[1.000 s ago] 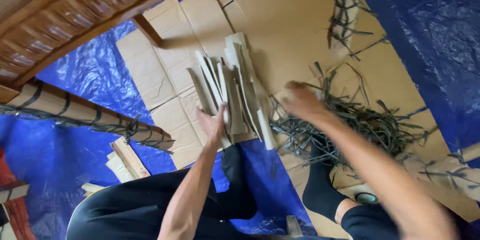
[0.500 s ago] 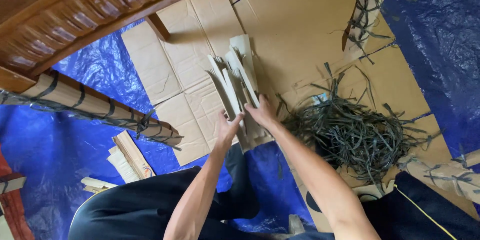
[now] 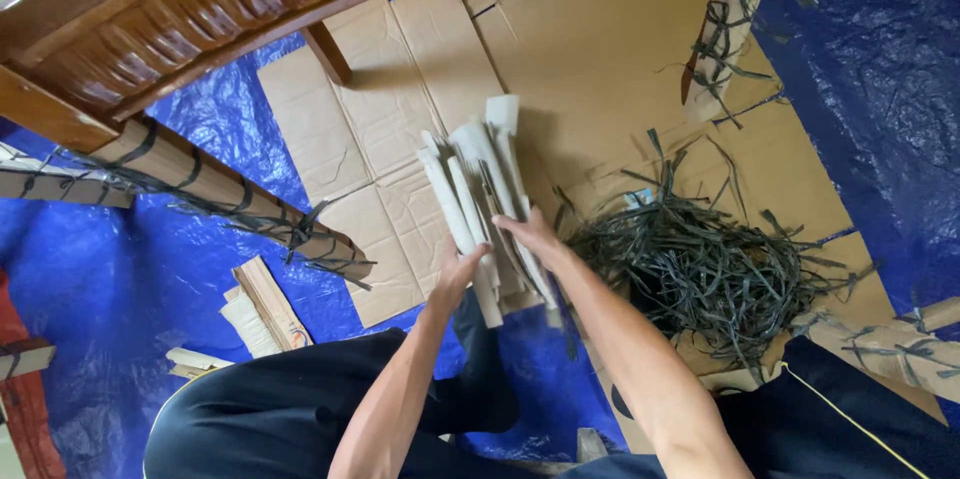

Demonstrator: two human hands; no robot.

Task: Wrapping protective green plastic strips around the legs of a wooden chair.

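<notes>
Both hands pressed a bundle of cardboard strips (image 3: 478,199) between them: the left hand (image 3: 458,274) grasped its near left side, the right hand (image 3: 530,234) its near right. The bundle lay on flattened cardboard sheets (image 3: 590,49), near their front edge by the blue tarp (image 3: 150,279). Just right sat a tangle of dark straps (image 3: 710,264); open cardboard stretched beyond, toward the wooden furniture (image 3: 180,19).
</notes>
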